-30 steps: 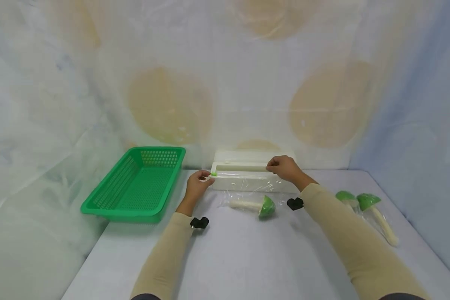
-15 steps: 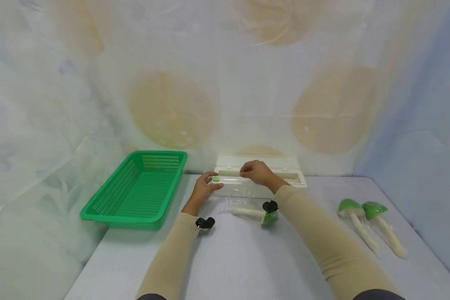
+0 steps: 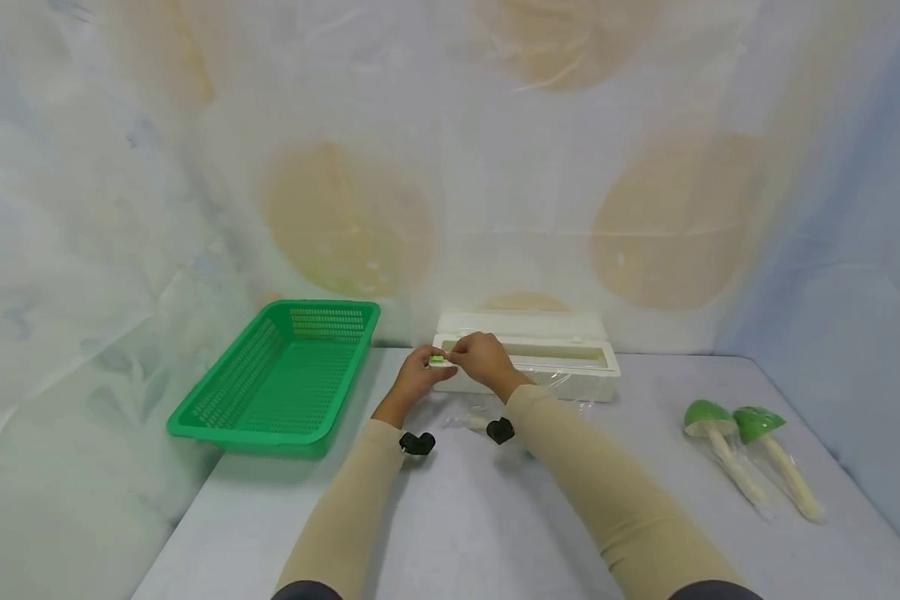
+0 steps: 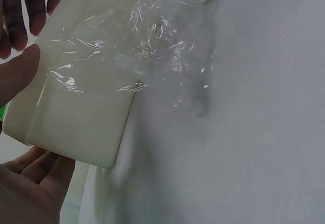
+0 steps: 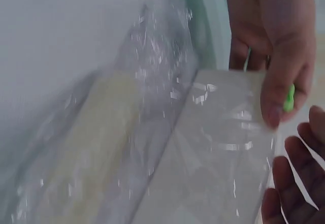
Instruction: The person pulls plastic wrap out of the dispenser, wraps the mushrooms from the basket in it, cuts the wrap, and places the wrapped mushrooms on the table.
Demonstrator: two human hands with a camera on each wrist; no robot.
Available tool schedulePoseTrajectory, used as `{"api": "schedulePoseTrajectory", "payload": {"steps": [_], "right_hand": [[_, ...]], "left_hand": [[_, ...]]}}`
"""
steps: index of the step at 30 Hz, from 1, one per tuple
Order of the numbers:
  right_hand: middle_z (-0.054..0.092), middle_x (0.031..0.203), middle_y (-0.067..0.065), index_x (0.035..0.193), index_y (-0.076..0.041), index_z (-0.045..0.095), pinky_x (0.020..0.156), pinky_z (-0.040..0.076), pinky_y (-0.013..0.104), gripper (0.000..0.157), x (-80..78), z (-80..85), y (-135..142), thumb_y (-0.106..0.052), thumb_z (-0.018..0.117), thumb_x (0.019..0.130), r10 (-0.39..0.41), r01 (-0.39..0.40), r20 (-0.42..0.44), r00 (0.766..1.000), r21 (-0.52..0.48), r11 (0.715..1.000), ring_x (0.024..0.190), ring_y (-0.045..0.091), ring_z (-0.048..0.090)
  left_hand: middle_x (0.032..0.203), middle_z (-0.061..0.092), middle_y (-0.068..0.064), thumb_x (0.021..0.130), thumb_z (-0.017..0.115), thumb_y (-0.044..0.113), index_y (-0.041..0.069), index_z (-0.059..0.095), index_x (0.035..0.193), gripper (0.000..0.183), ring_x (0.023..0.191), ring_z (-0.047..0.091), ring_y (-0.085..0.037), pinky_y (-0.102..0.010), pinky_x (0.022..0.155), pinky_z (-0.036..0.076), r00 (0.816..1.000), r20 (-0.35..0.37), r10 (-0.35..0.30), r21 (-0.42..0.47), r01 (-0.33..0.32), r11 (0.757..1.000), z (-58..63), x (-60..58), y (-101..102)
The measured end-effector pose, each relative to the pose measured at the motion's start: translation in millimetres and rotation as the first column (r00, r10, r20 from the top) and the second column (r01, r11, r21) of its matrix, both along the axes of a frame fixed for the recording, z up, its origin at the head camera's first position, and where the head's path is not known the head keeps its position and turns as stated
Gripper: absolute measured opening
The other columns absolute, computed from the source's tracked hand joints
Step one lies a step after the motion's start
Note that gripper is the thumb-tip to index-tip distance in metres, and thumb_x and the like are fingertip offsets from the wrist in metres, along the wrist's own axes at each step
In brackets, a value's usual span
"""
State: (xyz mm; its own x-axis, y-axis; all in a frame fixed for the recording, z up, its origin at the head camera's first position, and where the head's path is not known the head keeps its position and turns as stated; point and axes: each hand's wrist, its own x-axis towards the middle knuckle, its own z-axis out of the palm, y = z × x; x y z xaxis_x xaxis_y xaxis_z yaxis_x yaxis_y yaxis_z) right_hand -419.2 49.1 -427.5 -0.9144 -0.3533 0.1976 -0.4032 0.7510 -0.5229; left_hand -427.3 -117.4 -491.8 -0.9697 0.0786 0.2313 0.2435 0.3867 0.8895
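A white cling film dispenser box (image 3: 588,387) stands at the far edge of the table, lid raised, clear film hanging down its front. My left hand (image 3: 414,382) grips its left end, thumb on the front, beside the green slide cutter (image 5: 289,99). My right hand (image 3: 486,360) reaches across to that end, its loosely bent fingers (image 5: 299,158) close to the left thumb and the cutter. Below the box lies a mushroom, its pale stem (image 5: 96,148) under loose clear film (image 4: 167,46); my right forearm hides its green cap in the head view.
To the left stands a green perforated basket (image 3: 330,400). Two green-capped mushrooms in clear film, one (image 3: 727,458) beside the other (image 3: 783,467), lie on the right of the white table (image 3: 450,533). A draped sheet (image 3: 525,208) hangs behind.
My right hand has moved left along the top of the dispenser, from its right part to my left hand. The left hand still holds the left end.
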Motion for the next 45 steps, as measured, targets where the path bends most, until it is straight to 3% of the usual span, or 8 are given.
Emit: {"api": "schedulePoseTrajectory", "payload": {"steps": [5,9,14,21,23,30,45], "right_hand": [[0.065,0.073,-0.005,0.081,-0.015,0.073,0.057,0.045,0.031,0.029,2.6,-2.4,-19.7,-0.041,0.066,0.092,-0.09,0.092,-0.029,0.995,0.042,0.995,0.066,0.015,0.056],[0.058,0.062,-0.003,0.068,-0.015,0.064,0.049,0.039,0.03,0.038,1.2,-5.9,-28.0,-0.045,0.067,0.09,-0.135,0.137,-0.024,0.99,0.064,0.989,0.057,0.015,0.051],[0.054,0.059,-0.003,0.063,-0.016,0.058,0.047,0.038,0.03,0.042,-1.1,-8.9,-33.3,-0.047,0.068,0.089,-0.169,0.171,-0.025,0.985,0.07,0.983,0.055,0.015,0.049],[0.051,0.056,-0.001,0.058,-0.015,0.053,0.047,0.036,0.03,0.046,-1.7,-11.0,-35.7,-0.046,0.069,0.088,-0.182,0.182,-0.016,0.983,0.022,0.983,0.053,0.016,0.047],[0.051,0.055,-0.002,0.058,-0.016,0.053,0.047,0.036,0.03,0.045,-2.1,-10.8,-36.0,-0.044,0.069,0.088,-0.184,0.184,-0.023,0.983,0.028,0.982,0.052,0.016,0.046],[0.046,0.053,0.0,0.056,-0.013,0.053,0.044,0.033,0.031,0.047,-3.5,-7.2,-34.7,-0.042,0.068,0.09,-0.191,0.192,-0.017,0.981,0.015,0.981,0.05,0.017,0.042],[0.058,0.063,0.001,0.063,-0.012,0.062,0.052,0.04,0.033,0.043,-5.8,-3.5,-33.7,-0.046,0.066,0.089,-0.227,0.226,0.034,0.973,0.031,0.974,0.061,0.02,0.051]], "left_hand": [[0.123,0.059,-0.008,0.083,0.078,0.015,0.009,0.069,0.099,0.019,0.122,0.048,-0.032,-0.053,0.097,0.041,1.0,0.002,0.019,-0.029,-0.019,0.999,0.5,-2.1,-0.1],[0.119,0.062,-0.008,0.086,0.074,0.009,0.008,0.068,0.104,0.019,0.108,0.056,-0.027,-0.045,0.087,0.049,1.0,0.028,0.01,-0.005,-0.01,1.0,1.2,-1.4,1.3],[0.114,0.065,-0.007,0.088,0.071,0.008,0.007,0.068,0.107,0.019,0.098,0.06,-0.023,-0.036,0.078,0.052,0.999,0.04,0.001,-0.004,-0.001,1.0,0.2,-1.6,-0.1],[0.108,0.066,-0.007,0.086,0.072,0.008,0.008,0.068,0.106,0.02,0.089,0.06,-0.022,-0.037,0.076,0.051,0.999,0.022,0.025,-0.039,-0.024,0.999,0.8,-1.1,-1.3],[0.111,0.065,-0.008,0.085,0.072,0.008,0.009,0.068,0.106,0.021,0.09,0.06,-0.023,-0.037,0.076,0.051,0.999,0.029,0.026,-0.039,-0.025,0.999,0.1,-0.9,-1.5],[0.135,0.051,-0.01,0.082,0.075,0.001,0.005,0.068,0.101,0.021,0.119,0.052,-0.028,-0.039,0.086,0.052,0.999,-0.041,0.022,0.003,-0.022,1.0,-3.5,-3.9,-0.4],[0.128,0.056,-0.006,0.08,0.078,0.004,0.005,0.068,0.098,0.02,0.112,0.053,-0.024,-0.036,0.081,0.053,0.997,-0.062,0.042,0.018,-0.041,0.999,-4.2,-0.4,2.6]]}}
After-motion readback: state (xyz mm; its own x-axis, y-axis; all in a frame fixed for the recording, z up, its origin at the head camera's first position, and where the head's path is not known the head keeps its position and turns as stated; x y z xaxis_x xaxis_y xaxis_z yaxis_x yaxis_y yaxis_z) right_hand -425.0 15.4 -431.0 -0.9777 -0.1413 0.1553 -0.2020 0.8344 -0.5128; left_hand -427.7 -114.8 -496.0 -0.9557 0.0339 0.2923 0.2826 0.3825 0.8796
